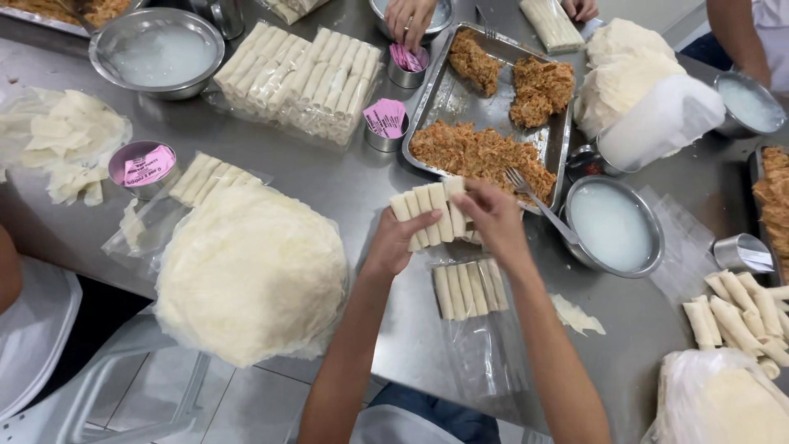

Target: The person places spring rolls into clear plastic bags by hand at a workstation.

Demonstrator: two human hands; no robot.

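Steel table [345, 189], rolls [431, 212] upright, both hands

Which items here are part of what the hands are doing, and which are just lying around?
In use:
- left hand and right hand, together gripping a row of pale rolled wrappers
- second row of pale rolls on a clear plastic bag

Lying about:
- round stack of thin wrappers
- metal tray of shredded filling
- steel bowl of white liquid
- fork
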